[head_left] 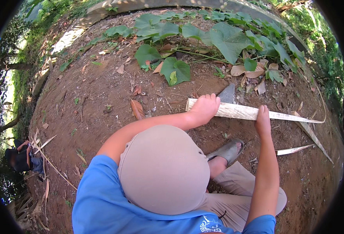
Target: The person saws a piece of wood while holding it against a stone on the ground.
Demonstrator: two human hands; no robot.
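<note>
A long, pale, flat strip that looks like split plant stalk (pixel 238 110) lies across in front of me. It is broad at its left end and tapers to a thin, curling tip on the right. My left hand (pixel 206 107) is closed over the strip near the broad end. Further along, my right hand (pixel 263 121) grips it from the near side, fingers wrapped round it. Just beyond the strip, between my hands, a grey angular stone (pixel 228 93) shows. A second tapered strip (pixel 316 138) and a shorter pale piece (pixel 295 150) lie to the right.
Green broad-leaved vines (pixel 228 41) spread over the soil ahead, with dry leaves (pixel 257 72) beneath. A sandalled foot (pixel 229 152) rests below my hands. Another person (pixel 23 158) sits far left, by a thin dry stalk (pixel 56 167). A low concrete edging (pixel 97 13) curves behind.
</note>
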